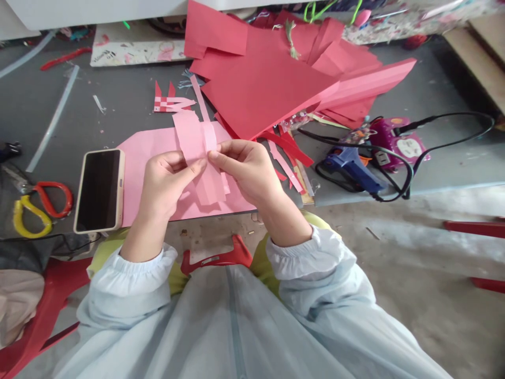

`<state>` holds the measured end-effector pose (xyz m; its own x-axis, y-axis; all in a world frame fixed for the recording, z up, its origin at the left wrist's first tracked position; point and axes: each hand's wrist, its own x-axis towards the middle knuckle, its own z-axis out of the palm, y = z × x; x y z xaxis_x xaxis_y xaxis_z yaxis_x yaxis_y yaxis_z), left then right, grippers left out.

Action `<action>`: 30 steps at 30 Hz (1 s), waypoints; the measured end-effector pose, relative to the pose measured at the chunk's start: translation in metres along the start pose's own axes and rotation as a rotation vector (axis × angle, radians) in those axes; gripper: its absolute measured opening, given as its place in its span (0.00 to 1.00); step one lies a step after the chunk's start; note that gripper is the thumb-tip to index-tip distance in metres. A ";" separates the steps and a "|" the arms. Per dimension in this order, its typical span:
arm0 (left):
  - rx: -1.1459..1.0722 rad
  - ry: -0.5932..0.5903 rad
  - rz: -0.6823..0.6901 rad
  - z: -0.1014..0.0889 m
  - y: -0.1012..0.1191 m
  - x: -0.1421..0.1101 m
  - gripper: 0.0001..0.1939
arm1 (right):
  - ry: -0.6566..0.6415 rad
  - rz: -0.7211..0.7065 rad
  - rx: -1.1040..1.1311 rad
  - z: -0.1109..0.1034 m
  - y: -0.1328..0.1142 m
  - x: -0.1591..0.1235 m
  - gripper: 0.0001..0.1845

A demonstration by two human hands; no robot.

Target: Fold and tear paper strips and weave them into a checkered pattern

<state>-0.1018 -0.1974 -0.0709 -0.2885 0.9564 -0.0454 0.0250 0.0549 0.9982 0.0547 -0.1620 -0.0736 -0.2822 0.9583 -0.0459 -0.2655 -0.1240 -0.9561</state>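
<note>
Between both hands is a piece of pink paper [186, 138] cut into strips, with a narrower strip [210, 136] lying along it. My left hand [163, 181] pinches its left side, thumb on top. From the right, my right hand [248, 166] pinches the narrow strip, thumb and finger together. Below them a larger pink sheet [138, 142] lies on the table. A small woven red and pink paper piece [163, 103] sits just beyond, and its far strips stick out loose.
Red paper sheets [264, 79] pile up at the back. On the right lie a blue glue gun [353, 167], its black cable and a purple box [400, 145]. At left are a phone [99, 190] and scissors [33, 210]. Paper scraps [290, 150] lie near my right hand.
</note>
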 end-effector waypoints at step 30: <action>-0.034 -0.070 0.009 -0.005 0.002 -0.002 0.15 | -0.032 0.026 -0.004 0.001 0.003 0.000 0.14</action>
<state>-0.1062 -0.2003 -0.0681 -0.2206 0.9746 -0.0380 -0.0059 0.0376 0.9993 0.0528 -0.1627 -0.0758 -0.3182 0.9460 -0.0613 -0.2540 -0.1474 -0.9559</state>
